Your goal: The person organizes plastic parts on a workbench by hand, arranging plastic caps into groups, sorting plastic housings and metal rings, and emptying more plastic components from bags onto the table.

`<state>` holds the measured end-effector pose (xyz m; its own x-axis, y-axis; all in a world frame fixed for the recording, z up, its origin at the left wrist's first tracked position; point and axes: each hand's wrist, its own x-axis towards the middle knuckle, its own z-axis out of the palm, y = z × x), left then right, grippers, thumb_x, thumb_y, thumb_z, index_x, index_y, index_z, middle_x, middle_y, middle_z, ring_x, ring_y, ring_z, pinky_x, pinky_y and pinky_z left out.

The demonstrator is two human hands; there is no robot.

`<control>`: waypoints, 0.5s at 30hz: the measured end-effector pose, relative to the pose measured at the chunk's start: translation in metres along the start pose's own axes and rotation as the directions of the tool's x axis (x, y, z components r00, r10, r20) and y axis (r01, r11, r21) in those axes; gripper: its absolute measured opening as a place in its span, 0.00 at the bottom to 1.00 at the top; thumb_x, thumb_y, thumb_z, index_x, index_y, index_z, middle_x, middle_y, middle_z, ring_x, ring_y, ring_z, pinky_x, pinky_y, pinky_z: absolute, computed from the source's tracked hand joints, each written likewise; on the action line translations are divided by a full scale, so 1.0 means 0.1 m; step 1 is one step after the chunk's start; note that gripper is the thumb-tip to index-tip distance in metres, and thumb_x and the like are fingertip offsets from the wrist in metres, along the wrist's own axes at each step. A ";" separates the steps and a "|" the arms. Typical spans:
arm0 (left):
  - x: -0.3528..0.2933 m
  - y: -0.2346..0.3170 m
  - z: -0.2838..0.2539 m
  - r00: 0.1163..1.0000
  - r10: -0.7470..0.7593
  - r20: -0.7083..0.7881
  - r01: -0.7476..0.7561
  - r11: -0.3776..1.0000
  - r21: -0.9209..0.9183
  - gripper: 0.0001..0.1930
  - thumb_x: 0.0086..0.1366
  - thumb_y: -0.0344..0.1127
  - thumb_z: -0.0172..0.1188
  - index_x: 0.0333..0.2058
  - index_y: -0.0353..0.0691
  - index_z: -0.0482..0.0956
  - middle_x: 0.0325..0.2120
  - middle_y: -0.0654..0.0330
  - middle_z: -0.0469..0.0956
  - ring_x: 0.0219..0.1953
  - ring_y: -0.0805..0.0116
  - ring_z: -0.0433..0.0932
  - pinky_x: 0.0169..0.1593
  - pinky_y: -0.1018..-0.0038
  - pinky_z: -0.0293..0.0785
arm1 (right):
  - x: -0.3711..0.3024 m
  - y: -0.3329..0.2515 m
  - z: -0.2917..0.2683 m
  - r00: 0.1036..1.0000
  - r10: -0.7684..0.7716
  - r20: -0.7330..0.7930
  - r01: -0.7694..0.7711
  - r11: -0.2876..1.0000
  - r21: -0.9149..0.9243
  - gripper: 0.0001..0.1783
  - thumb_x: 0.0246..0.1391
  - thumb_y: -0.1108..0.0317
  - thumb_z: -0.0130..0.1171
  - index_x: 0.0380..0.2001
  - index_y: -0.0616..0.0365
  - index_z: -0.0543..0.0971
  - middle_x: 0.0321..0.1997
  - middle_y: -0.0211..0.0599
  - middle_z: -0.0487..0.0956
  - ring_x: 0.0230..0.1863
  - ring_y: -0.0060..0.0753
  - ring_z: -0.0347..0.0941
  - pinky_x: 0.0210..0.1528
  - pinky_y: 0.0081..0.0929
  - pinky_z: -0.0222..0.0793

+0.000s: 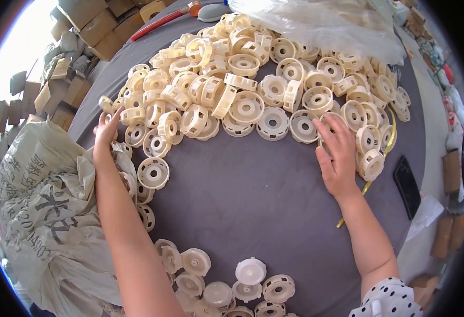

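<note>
Cream plastic rings (pixel 253 84), round slotted mouldings with a hole in the middle, lie heaped across the far half of a grey cloth-covered table (pixel 258 211). The heap curves from the left edge round to the right, and both hands rest at its near rim. The right hand (pixel 337 158) lies flat, palm down, fingers spread and slightly curled, its fingertips touching the rings at the heap's right end; it pinches nothing. Just beside its outer edge stands a ring on its side (pixel 372 164). The left hand (pixel 106 134) reaches to the heap's left end with fingers extended and open, the tips touching the outermost rings there; nothing is closed in it. One single ring (pixel 153 173) lies flat on the cloth just right of the left forearm, apart from the heap. Near the lower edge sits a smaller cluster of rings and white caps (pixel 226 290). Left of the table slumps a large printed woven sack (pixel 41 211). A clear plastic bag (pixel 321 24) lies beyond the heap, a yellow strap (pixel 369 185) runs under the right wrist, and a dark phone (pixel 407 186) lies at the right edge.
</note>
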<state>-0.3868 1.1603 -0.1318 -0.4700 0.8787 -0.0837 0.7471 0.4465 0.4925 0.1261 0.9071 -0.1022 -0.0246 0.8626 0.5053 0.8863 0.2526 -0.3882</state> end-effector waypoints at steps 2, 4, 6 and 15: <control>-0.37 0.34 -0.18 0.982 0.169 0.085 -0.158 0.979 -0.129 0.50 0.45 0.69 0.61 0.60 0.40 0.63 0.60 0.45 0.60 0.61 0.53 0.60 0.60 0.63 0.58 | 0.00 0.00 -0.10 1.000 -0.005 -0.030 0.004 0.999 -0.034 0.24 0.55 0.56 0.50 0.52 0.53 0.74 0.57 0.43 0.67 0.60 0.46 0.59 0.62 0.40 0.48; -0.47 0.40 -0.36 0.903 0.420 0.091 -0.387 0.887 -0.252 0.35 0.50 0.60 0.63 0.50 0.39 0.74 0.37 0.51 0.78 0.44 0.63 0.75 0.51 0.72 0.67 | 0.05 -0.08 -0.09 0.998 0.001 -0.058 0.001 1.000 0.030 0.23 0.54 0.56 0.50 0.52 0.53 0.74 0.57 0.43 0.68 0.60 0.46 0.60 0.62 0.40 0.49; -1.19 0.81 -0.33 0.913 0.289 0.288 -0.273 0.957 -0.092 0.36 0.48 0.55 0.67 0.52 0.39 0.72 0.42 0.51 0.75 0.46 0.63 0.73 0.49 0.70 0.69 | 0.04 -0.04 -0.11 0.998 0.011 -0.065 -0.009 0.999 0.035 0.23 0.54 0.57 0.50 0.52 0.53 0.74 0.56 0.43 0.68 0.59 0.46 0.60 0.61 0.40 0.49; -2.41 1.26 -0.24 0.549 0.826 0.126 -0.812 0.563 -0.154 0.22 0.48 0.45 0.65 0.40 0.39 0.79 0.43 0.53 0.74 0.47 0.54 0.69 0.51 0.62 0.63 | -0.03 0.06 -0.17 0.993 0.060 -0.104 -0.052 0.995 0.085 0.21 0.53 0.61 0.50 0.50 0.54 0.75 0.54 0.41 0.71 0.59 0.49 0.61 0.61 0.41 0.51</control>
<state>-0.1904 1.0009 -0.0288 0.4180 0.8728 0.2520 0.7300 -0.4878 0.4787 0.1392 0.8986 -0.0935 0.0772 0.8260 0.5583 0.8438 0.2441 -0.4779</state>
